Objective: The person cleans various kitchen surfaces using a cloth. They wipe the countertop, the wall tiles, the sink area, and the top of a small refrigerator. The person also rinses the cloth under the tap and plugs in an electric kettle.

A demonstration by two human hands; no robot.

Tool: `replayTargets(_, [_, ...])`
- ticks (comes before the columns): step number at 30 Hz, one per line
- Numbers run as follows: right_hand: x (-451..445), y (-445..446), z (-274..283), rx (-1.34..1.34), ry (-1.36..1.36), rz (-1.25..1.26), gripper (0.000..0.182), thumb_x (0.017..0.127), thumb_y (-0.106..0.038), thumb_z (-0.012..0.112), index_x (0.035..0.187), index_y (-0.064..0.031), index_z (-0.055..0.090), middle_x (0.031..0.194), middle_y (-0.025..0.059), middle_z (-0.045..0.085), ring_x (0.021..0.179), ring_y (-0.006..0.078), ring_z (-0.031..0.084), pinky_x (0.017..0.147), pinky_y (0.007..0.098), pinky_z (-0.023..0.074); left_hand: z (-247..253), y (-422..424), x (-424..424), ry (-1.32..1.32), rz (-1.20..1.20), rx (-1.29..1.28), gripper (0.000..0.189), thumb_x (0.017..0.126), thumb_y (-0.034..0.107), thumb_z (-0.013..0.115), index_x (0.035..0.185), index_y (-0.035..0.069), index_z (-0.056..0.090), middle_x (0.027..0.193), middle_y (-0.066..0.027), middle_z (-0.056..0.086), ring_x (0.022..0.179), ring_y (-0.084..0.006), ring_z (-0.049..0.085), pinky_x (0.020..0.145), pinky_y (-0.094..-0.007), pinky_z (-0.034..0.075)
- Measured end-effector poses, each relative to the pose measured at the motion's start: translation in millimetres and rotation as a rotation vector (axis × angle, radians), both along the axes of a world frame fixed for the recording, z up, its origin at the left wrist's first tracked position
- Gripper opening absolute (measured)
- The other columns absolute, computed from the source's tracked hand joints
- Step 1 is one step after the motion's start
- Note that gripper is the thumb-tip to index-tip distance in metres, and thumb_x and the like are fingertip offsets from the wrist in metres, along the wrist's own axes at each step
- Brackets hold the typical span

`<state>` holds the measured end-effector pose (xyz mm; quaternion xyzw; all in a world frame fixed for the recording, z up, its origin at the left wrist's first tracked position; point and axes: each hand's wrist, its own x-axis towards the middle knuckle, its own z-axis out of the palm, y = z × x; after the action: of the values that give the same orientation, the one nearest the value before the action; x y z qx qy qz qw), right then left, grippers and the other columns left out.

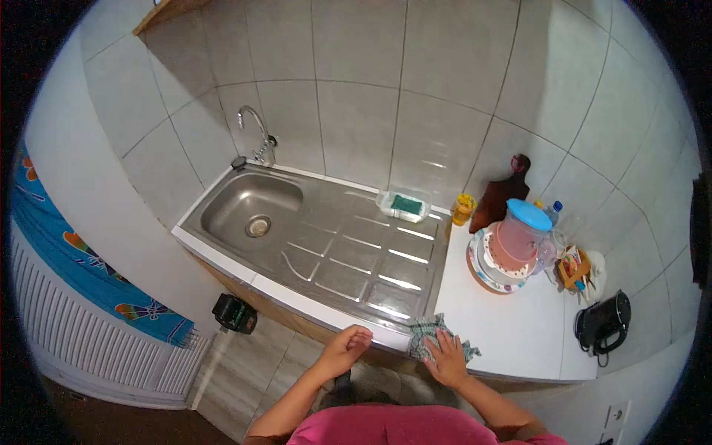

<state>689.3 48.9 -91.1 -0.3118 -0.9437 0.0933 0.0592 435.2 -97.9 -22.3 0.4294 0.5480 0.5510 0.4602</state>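
Observation:
My right hand (446, 359) lies with spread fingers on top of a crumpled green-and-white checked cloth (424, 335). That cloth covers the front corner where the steel drainboard (346, 253) meets the white countertop (517, 334). Nothing is in my left hand (347, 351), whose fingers curl loosely by the counter's white front edge. On the far left of the steel top is the sink basin (233, 206), with its drain (258, 226) visible. A curved chrome faucet (261, 130) rises behind it.
A clear dish with a green sponge (406, 204) stands at the drainboard's back. Rightward are a yellow-lidded jar (463, 210), a wooden cutting board (499, 197), stacked plates (478, 264), a blue-lidded pitcher (525, 228), a small box (573, 267) and a black electric kettle (603, 322).

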Motion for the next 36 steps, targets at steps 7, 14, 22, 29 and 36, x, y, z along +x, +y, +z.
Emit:
replayTargets(7, [-32.0, 97.6, -10.3, 0.023, -0.095, -0.400, 0.058, 0.082, -0.048, 0.037, 0.134, -0.0227, 0.026, 0.141, 0.0115, 0.013, 0.130, 0.0265, 0.012, 0.102, 0.0500, 0.0091, 0.3, -17.6, 4.4, 0.142, 0.079, -0.083, 0.014, 0.083, 0.009, 0.053, 0.096, 0.004, 0.054, 0.088, -0.0015, 0.058, 0.082, -0.0080, 0.052, 0.073, -0.0218, 0.040])
replayTargets(14, [-60.0, 26.9, -14.8, 0.059, 0.004, -0.066, 0.052, 0.082, -0.044, 0.041, 0.130, -0.0234, 0.033, 0.138, 0.0122, 0.023, 0.128, 0.0262, 0.021, 0.101, 0.0504, 0.0159, 31.3, 3.6, 12.2, 0.096, 0.021, -0.041, 0.014, 0.084, 0.005, 0.050, 0.098, 0.002, 0.051, 0.085, -0.0011, 0.055, 0.079, -0.0067, 0.050, 0.071, -0.0201, 0.040])
replayTargets(22, [87.5, 32.5, 0.0, 0.066, 0.010, -0.284, 0.051, 0.081, -0.040, 0.046, 0.127, -0.0184, 0.039, 0.138, 0.0149, 0.022, 0.126, 0.0326, 0.022, 0.100, 0.0523, 0.0147, 32.0, -13.2, 1.6, 0.138, 0.159, -0.018, 0.014, 0.083, 0.006, 0.051, 0.096, 0.002, 0.053, 0.086, -0.0014, 0.057, 0.081, -0.0068, 0.050, 0.074, -0.0206, 0.039])
replayTargets(29, [4.6, -16.6, -3.3, 0.137, 0.097, -0.079, 0.063, 0.076, -0.036, 0.055, 0.131, -0.0186, 0.031, 0.139, 0.0146, 0.018, 0.127, 0.0335, 0.020, 0.097, 0.0546, 0.0185, 8.4, -41.7, -9.3, 0.078, 0.288, -0.088, 0.015, 0.084, 0.011, 0.052, 0.096, 0.003, 0.053, 0.089, -0.0019, 0.058, 0.077, -0.0067, 0.049, 0.072, -0.0208, 0.040])
replayTargets(36, [-165.1, -42.3, -27.0, 0.246, 0.296, 0.275, 0.050, 0.077, -0.010, 0.047, 0.125, -0.0122, 0.035, 0.126, 0.0191, 0.037, 0.113, 0.0338, 0.040, 0.096, 0.0429, 0.0312, 23.6, -56.5, -11.5, 0.065, 0.289, -0.156, 0.019, 0.085, 0.015, 0.052, 0.099, 0.003, 0.050, 0.093, -0.0046, 0.055, 0.090, -0.0128, 0.050, 0.083, -0.0262, 0.039])
